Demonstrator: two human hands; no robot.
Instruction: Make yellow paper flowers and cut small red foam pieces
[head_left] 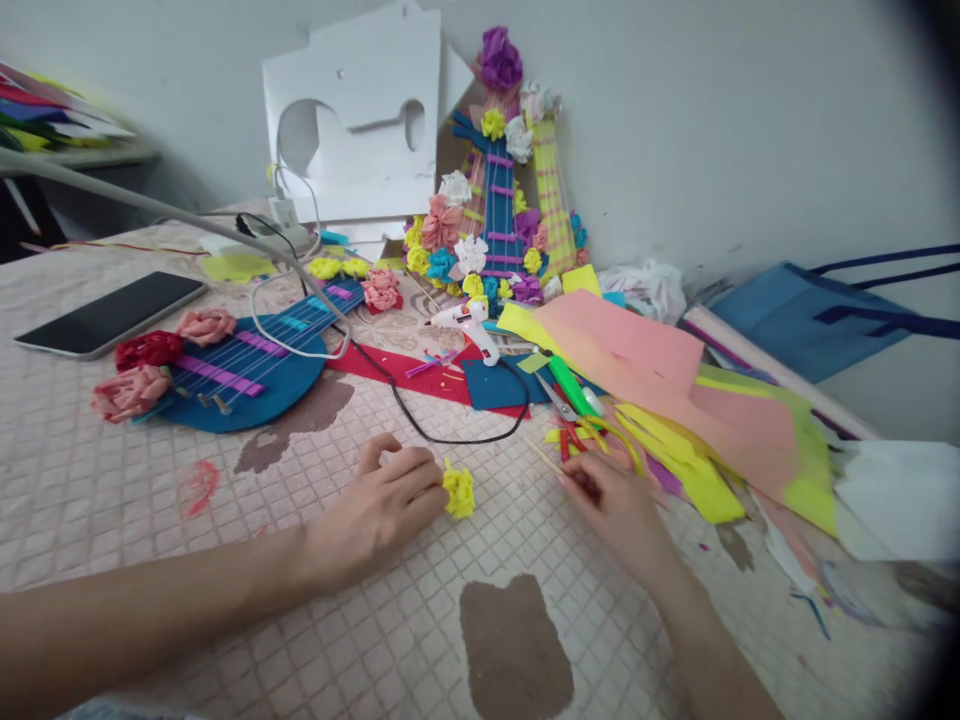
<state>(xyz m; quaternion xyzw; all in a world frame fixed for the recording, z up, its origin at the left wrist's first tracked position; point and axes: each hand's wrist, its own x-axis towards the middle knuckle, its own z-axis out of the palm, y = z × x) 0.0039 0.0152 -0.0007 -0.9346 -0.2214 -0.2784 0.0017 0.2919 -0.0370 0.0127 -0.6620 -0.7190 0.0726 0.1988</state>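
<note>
My left hand (397,495) rests low over the table with its fingers curled. Its fingertips close on the left edge of a small yellow crepe-paper flower (460,489), and the thumb is mostly hidden. A thin wooden stick (546,459) sticks out to the left from the closed fingers of my right hand (609,500). Just beyond that hand lie scissors with yellow handles (611,436) and a red-handled tool (574,437). Farther back, a white glue gun (469,325) stands on red and blue paper strips.
A blue paper guitar (296,385) with roses lies left, near a phone (112,312). Black and white cables cross the table. Finished flowered guitars (501,215) and white foam board (360,185) lean against the wall. Crepe paper (622,345) and a blue bag (810,315) are right.
</note>
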